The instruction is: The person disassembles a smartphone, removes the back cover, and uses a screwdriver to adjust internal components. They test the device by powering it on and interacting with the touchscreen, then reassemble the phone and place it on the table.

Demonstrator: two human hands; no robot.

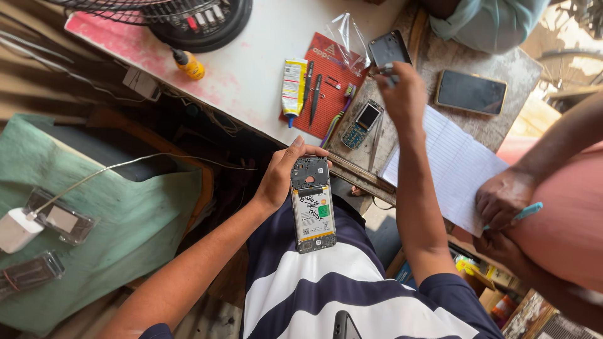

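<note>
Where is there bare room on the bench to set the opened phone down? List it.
Free: the white tabletop between the fan base, the yellow-capped bottle and the glue tube. Also the lined paper, toward the dark phone. Crowded: the red card with tools, the keypad phone, and around the right hand.

An opened phone (313,205), back cover off and battery showing, stands lengthwise above the lap.
</note>
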